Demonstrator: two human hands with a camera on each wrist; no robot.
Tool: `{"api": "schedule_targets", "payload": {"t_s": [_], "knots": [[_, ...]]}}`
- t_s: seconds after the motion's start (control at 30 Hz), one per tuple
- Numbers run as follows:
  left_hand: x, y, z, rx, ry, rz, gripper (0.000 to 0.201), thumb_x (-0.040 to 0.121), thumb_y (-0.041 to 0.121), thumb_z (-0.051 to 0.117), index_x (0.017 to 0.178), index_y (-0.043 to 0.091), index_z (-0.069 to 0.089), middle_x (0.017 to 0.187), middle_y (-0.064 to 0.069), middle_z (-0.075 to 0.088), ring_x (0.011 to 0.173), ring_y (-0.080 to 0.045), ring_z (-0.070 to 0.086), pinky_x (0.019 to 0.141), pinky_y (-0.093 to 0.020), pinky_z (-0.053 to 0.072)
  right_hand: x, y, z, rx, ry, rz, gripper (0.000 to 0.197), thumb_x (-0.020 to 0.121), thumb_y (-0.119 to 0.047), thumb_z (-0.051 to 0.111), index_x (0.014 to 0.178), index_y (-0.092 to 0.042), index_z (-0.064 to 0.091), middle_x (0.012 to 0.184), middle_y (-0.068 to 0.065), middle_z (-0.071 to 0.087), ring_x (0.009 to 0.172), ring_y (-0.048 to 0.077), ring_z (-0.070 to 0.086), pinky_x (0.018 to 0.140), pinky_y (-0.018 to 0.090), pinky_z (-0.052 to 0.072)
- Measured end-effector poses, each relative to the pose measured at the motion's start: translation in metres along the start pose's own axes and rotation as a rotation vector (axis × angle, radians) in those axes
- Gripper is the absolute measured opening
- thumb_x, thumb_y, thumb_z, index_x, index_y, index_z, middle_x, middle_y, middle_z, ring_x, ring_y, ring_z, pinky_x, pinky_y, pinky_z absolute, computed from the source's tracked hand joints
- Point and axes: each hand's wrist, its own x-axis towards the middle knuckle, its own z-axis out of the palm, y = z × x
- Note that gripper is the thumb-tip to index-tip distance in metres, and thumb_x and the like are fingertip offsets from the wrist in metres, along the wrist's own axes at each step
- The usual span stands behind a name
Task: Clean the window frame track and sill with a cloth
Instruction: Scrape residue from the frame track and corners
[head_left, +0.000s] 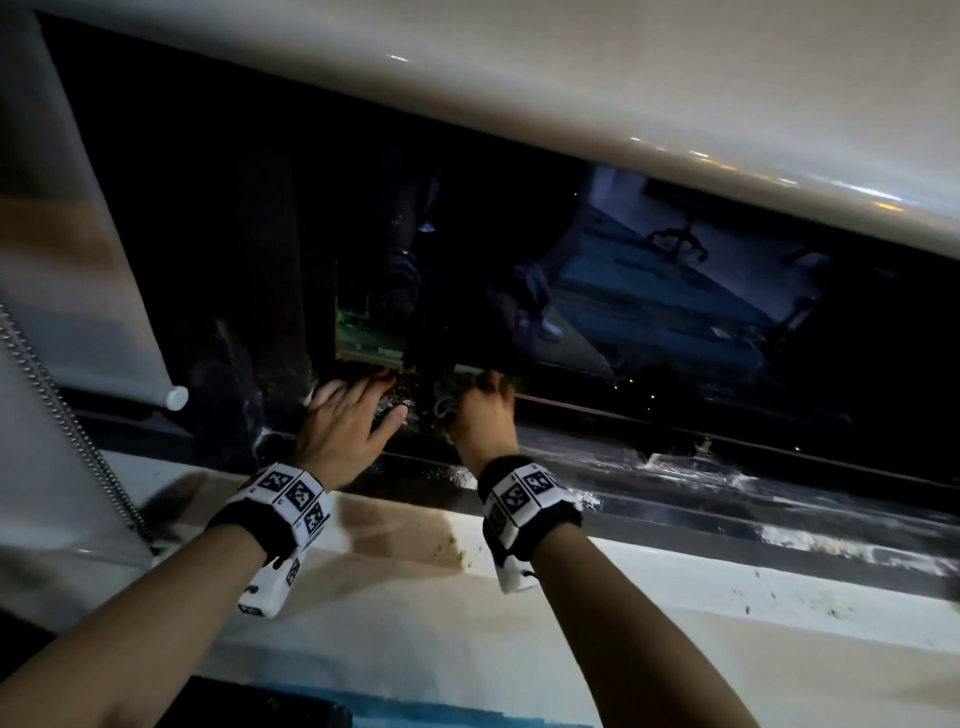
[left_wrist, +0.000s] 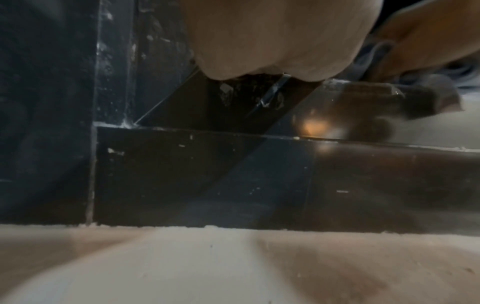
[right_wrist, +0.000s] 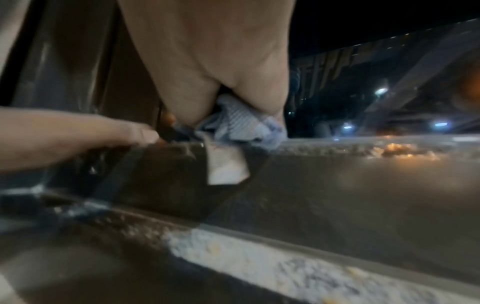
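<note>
A dark window frame track (head_left: 675, 467) runs above a white sill (head_left: 675, 597). My right hand (head_left: 483, 415) grips a bunched pale blue cloth (right_wrist: 241, 123), pressed into the track at the far rail; the cloth (head_left: 441, 402) shows grey beside that hand in the head view. A small white tag (right_wrist: 226, 166) hangs from it. My left hand (head_left: 345, 421) lies flat on the track just left of the cloth, its fingers (right_wrist: 109, 133) stretched out. In the left wrist view the heel of the left hand (left_wrist: 280, 37) rests over the dark frame corner (left_wrist: 124, 123).
White streaks and grit cover the track (right_wrist: 298, 263) and the sill to the right (head_left: 779, 592). A brownish stain (head_left: 405, 535) marks the sill between my wrists. A rolled blind with a bead chain (head_left: 78, 441) hangs at the left. Dark glass (head_left: 675, 291) reflects the room.
</note>
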Motion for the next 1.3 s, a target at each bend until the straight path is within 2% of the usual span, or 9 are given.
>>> {"api": "schedule_targets", "payload": {"t_s": [0.17,0.3,0.4,0.5,0.67,0.8,0.93,1.07,1.3], "knots": [[0.001,0.001,-0.003,0.008,0.006,-0.003,0.057,0.090,0.049,0.028,0.118,0.011,0.059,0.111,-0.005,0.066,0.095,-0.025,0.063,0.093,-0.030,0.027,-0.024,0.002,-0.031,0.314,-0.026,-0.285,0.025,0.070,0.001,0.061,0.093,-0.003,0.067,0.099,0.020,0.064,0.097,0.036,0.059,0.084,0.031,0.041],[0.001,-0.002,0.000,-0.024,0.001,0.009,0.064,0.090,0.057,0.022,0.127,0.014,0.053,0.124,-0.002,0.061,0.108,-0.022,0.058,0.098,-0.029,0.024,-0.030,0.027,-0.051,0.437,-0.014,-0.258,0.034,0.065,0.013,0.054,0.093,-0.001,0.068,0.094,0.007,0.063,0.090,0.026,0.063,0.075,0.014,0.043],[0.000,-0.003,-0.003,-0.107,0.018,-0.004,0.069,0.086,0.060,0.021,0.136,0.017,0.044,0.134,-0.001,0.052,0.118,-0.022,0.050,0.101,-0.030,0.025,-0.016,0.035,-0.043,0.396,0.191,-0.091,0.047,0.071,0.012,0.048,0.113,-0.005,0.060,0.115,0.011,0.045,0.097,0.035,0.057,0.086,0.035,0.051],[0.000,-0.005,-0.007,-0.167,0.018,-0.003,0.071,0.085,0.060,0.023,0.141,0.017,0.036,0.140,-0.003,0.046,0.125,-0.024,0.043,0.103,-0.034,0.031,-0.013,0.016,-0.033,0.135,0.114,0.029,0.045,0.082,0.005,0.046,0.127,-0.002,0.047,0.132,0.023,0.035,0.114,0.045,0.042,0.101,0.043,0.037],[-0.002,-0.011,-0.006,-0.205,0.011,0.000,0.066,0.088,0.054,0.027,0.140,0.014,0.038,0.140,-0.005,0.046,0.124,-0.025,0.044,0.103,-0.036,0.035,-0.007,-0.025,-0.020,0.166,-0.043,-0.096,0.039,0.082,-0.005,0.052,0.120,-0.003,0.056,0.125,0.020,0.052,0.126,0.035,0.033,0.105,0.041,0.031],[-0.001,-0.009,-0.008,-0.088,0.010,0.089,0.052,0.090,0.038,0.032,0.118,0.004,0.059,0.122,-0.013,0.061,0.107,-0.031,0.060,0.094,-0.031,0.031,-0.021,-0.013,-0.025,0.344,-0.049,-0.238,0.027,0.075,-0.019,0.053,0.094,-0.007,0.069,0.098,0.016,0.065,0.098,0.030,0.056,0.086,0.025,0.043],[-0.002,-0.012,-0.001,-0.019,-0.017,0.105,0.056,0.096,0.042,0.024,0.124,0.008,0.058,0.130,-0.009,0.057,0.120,-0.024,0.054,0.102,-0.034,0.028,-0.035,0.015,-0.057,0.394,-0.113,-0.303,0.032,0.066,-0.025,0.046,0.078,-0.007,0.069,0.086,0.013,0.068,0.080,0.022,0.062,0.070,0.017,0.041],[-0.004,-0.010,-0.001,-0.019,-0.029,0.092,0.067,0.097,0.048,0.009,0.132,0.010,0.051,0.137,-0.005,0.052,0.126,-0.019,0.049,0.105,-0.032,0.025,-0.013,0.035,-0.050,0.419,0.049,-0.094,0.038,0.065,0.009,0.053,0.096,-0.006,0.068,0.103,0.015,0.061,0.093,0.032,0.063,0.084,0.038,0.051],[-0.004,-0.008,-0.001,-0.033,0.021,0.109,0.062,0.099,0.044,0.015,0.125,0.008,0.057,0.129,-0.007,0.059,0.115,-0.021,0.057,0.101,-0.032,0.029,-0.012,-0.006,-0.004,0.115,-0.024,-0.211,0.048,0.073,-0.012,0.057,0.119,-0.025,0.060,0.122,0.008,0.056,0.116,0.035,0.045,0.099,0.041,0.033]]}}
